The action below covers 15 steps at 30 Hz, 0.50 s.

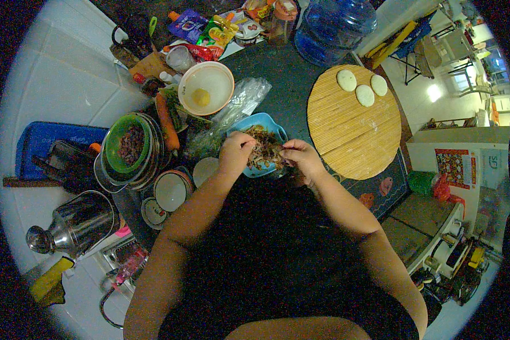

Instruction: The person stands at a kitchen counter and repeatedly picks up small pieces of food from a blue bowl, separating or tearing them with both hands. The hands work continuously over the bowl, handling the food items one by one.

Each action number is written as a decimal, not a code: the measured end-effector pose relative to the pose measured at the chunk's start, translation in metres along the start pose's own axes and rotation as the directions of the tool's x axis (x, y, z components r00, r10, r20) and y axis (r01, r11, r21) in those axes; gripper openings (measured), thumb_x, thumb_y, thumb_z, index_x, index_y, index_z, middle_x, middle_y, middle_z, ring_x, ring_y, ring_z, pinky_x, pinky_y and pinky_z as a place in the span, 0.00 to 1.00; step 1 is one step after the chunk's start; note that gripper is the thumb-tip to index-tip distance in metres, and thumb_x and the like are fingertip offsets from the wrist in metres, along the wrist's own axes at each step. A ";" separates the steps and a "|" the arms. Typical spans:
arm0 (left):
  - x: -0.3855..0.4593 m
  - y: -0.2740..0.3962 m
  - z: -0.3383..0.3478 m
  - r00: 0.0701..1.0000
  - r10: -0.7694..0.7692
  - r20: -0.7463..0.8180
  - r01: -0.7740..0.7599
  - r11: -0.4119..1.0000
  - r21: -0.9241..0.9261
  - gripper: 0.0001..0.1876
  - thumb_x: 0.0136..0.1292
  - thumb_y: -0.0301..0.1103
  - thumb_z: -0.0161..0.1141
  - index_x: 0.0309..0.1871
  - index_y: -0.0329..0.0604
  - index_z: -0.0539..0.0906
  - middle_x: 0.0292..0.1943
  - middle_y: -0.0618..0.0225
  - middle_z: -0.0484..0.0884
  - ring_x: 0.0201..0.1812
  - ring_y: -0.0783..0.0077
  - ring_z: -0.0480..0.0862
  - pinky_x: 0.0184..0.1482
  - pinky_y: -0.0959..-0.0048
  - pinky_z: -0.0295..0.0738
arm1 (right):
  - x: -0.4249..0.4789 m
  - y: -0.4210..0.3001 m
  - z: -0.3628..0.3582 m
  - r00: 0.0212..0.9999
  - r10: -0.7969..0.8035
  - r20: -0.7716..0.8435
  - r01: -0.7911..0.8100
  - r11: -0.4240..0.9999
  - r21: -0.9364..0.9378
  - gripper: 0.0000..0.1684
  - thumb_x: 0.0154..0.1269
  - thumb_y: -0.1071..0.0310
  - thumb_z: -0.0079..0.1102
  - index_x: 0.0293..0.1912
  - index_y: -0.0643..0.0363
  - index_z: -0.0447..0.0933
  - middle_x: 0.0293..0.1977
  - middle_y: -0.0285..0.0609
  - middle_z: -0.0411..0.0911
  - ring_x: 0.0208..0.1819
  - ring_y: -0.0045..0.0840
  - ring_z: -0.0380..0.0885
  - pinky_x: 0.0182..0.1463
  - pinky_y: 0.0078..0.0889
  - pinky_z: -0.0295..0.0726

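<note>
A light-blue plastic basket lies on the dark countertop close to my body, filled with brown shredded food that looks stringy and moist. Over its left edge is my left hand, thumb and fingertips pinched together at the shreds. My right hand is at the basket's right edge, its fingertips pinching some of the same shreds. Beyond the basket, to the left, stands a white bowl with a yellowish lump inside. A crumpled clear plastic bag lies between bowl and basket.
Right of the basket is a round bamboo mat bearing pale dough rounds. At left, a green bowl of dark diced food sits on stacked pots, beside a carrot. A large blue water jug and snack packets stand farther back.
</note>
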<state>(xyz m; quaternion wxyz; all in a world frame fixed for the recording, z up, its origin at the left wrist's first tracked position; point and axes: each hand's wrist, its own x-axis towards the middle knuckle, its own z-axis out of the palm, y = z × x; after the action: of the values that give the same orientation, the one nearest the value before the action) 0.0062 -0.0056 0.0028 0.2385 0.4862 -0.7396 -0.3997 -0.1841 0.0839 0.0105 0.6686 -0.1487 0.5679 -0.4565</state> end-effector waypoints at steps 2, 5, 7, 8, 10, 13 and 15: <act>0.000 0.002 -0.002 1.000 0.010 0.014 -0.008 0.997 -0.076 0.07 0.53 0.31 0.61 0.34 0.37 0.82 0.33 0.56 0.80 0.36 0.58 0.80 0.39 0.66 0.74 | 0.000 -0.002 -0.001 1.000 0.005 0.020 -0.005 1.000 0.007 0.08 0.55 0.75 0.60 0.36 0.58 0.73 0.29 0.34 0.76 0.27 0.17 0.71 0.30 0.20 0.70; -0.002 0.011 -0.004 0.987 -0.004 0.162 0.023 0.993 -0.114 0.09 0.55 0.33 0.62 0.35 0.36 0.83 0.33 0.58 0.81 0.37 0.63 0.80 0.41 0.69 0.73 | -0.002 -0.004 0.002 1.000 0.018 0.018 -0.019 0.999 0.027 0.08 0.55 0.75 0.60 0.37 0.58 0.73 0.29 0.34 0.76 0.27 0.17 0.71 0.30 0.20 0.69; -0.004 0.018 -0.003 0.957 -0.047 0.286 0.097 0.982 -0.164 0.10 0.56 0.34 0.62 0.34 0.35 0.82 0.33 0.60 0.81 0.37 0.65 0.80 0.41 0.71 0.73 | -0.002 -0.004 0.005 1.000 0.022 -0.007 -0.022 0.999 0.023 0.08 0.56 0.75 0.60 0.37 0.58 0.73 0.29 0.34 0.76 0.27 0.16 0.71 0.30 0.19 0.69; -0.006 0.021 -0.003 0.935 -0.086 0.345 0.164 0.965 -0.204 0.11 0.56 0.35 0.61 0.34 0.35 0.82 0.33 0.60 0.81 0.36 0.65 0.80 0.41 0.71 0.73 | -0.002 -0.004 0.007 0.999 0.022 -0.026 -0.022 1.000 0.012 0.08 0.56 0.75 0.61 0.37 0.58 0.73 0.28 0.34 0.76 0.26 0.16 0.71 0.30 0.19 0.69; -0.007 0.025 -0.002 0.927 -0.046 0.373 0.149 0.956 -0.253 0.11 0.56 0.36 0.61 0.33 0.35 0.81 0.30 0.61 0.79 0.35 0.66 0.79 0.41 0.71 0.72 | -0.002 -0.002 0.010 1.000 -0.003 -0.029 0.003 1.000 -0.008 0.09 0.55 0.74 0.62 0.37 0.58 0.73 0.29 0.34 0.76 0.28 0.17 0.72 0.32 0.19 0.71; -0.006 0.025 -0.001 0.933 -0.049 0.357 0.120 0.976 -0.182 0.12 0.53 0.34 0.63 0.33 0.32 0.81 0.28 0.59 0.81 0.32 0.68 0.79 0.36 0.71 0.72 | -0.002 0.000 0.013 0.999 -0.048 0.014 0.048 0.999 -0.016 0.12 0.52 0.73 0.65 0.38 0.59 0.74 0.30 0.34 0.77 0.31 0.18 0.74 0.36 0.20 0.73; -0.007 0.024 0.000 0.952 -0.005 0.305 0.070 0.977 -0.201 0.12 0.52 0.34 0.63 0.32 0.32 0.80 0.28 0.58 0.81 0.32 0.67 0.79 0.35 0.70 0.72 | -0.002 0.001 0.012 0.999 -0.031 0.029 0.031 0.999 0.006 0.12 0.52 0.73 0.65 0.38 0.59 0.74 0.31 0.35 0.77 0.31 0.18 0.74 0.37 0.20 0.73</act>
<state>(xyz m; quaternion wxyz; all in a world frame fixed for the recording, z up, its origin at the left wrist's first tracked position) -0.0035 0.0054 0.0227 0.1643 0.4055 -0.7118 -0.5495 -0.1728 0.0822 0.0148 0.6699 -0.1623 0.5545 -0.4663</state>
